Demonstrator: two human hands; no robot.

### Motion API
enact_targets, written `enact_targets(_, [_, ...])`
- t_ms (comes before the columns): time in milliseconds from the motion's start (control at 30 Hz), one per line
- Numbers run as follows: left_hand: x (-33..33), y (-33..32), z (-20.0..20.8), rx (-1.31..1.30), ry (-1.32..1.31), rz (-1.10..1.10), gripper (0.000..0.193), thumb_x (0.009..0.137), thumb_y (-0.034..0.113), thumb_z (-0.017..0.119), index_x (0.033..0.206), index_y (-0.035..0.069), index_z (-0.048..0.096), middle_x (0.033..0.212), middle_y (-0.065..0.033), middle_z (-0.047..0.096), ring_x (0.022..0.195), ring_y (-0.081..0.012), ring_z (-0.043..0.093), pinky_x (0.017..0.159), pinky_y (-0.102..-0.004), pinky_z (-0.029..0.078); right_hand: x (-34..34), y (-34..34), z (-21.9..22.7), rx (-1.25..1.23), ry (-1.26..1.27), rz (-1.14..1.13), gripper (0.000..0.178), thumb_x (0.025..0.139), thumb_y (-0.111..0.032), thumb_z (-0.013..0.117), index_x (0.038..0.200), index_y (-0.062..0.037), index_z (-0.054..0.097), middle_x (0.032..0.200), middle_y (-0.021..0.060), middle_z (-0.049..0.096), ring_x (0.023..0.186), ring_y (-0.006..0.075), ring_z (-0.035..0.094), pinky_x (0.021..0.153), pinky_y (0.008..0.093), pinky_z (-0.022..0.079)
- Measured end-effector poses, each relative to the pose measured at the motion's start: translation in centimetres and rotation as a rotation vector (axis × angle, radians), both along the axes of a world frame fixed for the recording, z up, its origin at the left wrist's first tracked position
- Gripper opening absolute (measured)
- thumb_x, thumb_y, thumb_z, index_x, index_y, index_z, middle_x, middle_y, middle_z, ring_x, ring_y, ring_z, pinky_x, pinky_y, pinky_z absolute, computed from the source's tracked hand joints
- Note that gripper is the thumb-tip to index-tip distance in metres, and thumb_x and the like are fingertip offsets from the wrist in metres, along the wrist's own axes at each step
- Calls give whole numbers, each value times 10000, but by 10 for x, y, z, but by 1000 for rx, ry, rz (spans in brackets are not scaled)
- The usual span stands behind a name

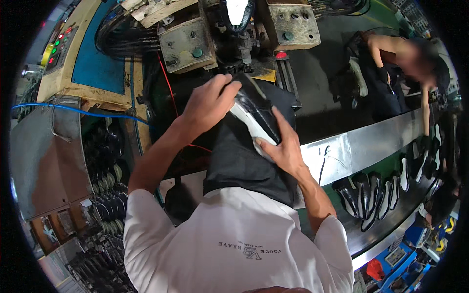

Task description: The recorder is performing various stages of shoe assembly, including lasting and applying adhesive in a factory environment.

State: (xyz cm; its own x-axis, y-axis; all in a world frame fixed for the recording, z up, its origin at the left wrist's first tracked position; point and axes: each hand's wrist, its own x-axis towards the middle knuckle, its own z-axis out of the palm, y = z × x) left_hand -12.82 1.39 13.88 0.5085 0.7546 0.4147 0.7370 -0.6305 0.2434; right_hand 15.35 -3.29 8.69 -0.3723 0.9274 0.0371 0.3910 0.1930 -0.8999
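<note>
A black shoe upper with a white sole part [255, 111] is held over my dark apron, just below the machine. My left hand [209, 103] grips its upper end from the left, fingers curled over the black material. My right hand [282, 145] clasps its lower end from the right, thumb pressed on the white part. Both hands are closed on the same shoe.
A worn metal machine with beige boxes and a green button [188, 45] stands ahead. A control panel with coloured lights [57, 45] is at the far left. A steel conveyor [356, 146] at right carries several black shoes [371, 193]. Another person [405, 63] works beyond it.
</note>
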Motion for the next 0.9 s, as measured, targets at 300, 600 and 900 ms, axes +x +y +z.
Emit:
enact_targets(300, [79, -61, 6, -532, -746, -29, 1051, 764, 81, 880, 1663, -10, 344, 1725, -225, 350, 1633, -360, 310, 1330, -460, 255, 0, 27, -77, 249, 42, -7, 1211, 785, 7, 852, 1688, 97, 50, 1568, 393, 443, 1428, 554, 497, 1217, 512, 419])
enact_targets(600, [106, -44, -18, -354, -710, -63, 725, 732, 28, 822, 1407, 5, 559, 1438, -212, 605, 1420, -374, 571, 1221, -466, 430, 11, 19, -97, 179, 59, -14, 1216, 771, 19, 828, 1677, 117, 22, 1569, 401, 428, 1415, 533, 514, 1228, 515, 405])
enact_targets(900, [101, -26, -12, -455, -754, -115, 644, 787, 106, 823, 1378, 10, 585, 1429, -193, 614, 1421, -343, 564, 1216, -451, 417, 8, 23, -76, 166, 9, -77, 1212, 796, -9, 828, 1692, 82, 17, 1529, 385, 466, 1392, 532, 533, 1207, 505, 431])
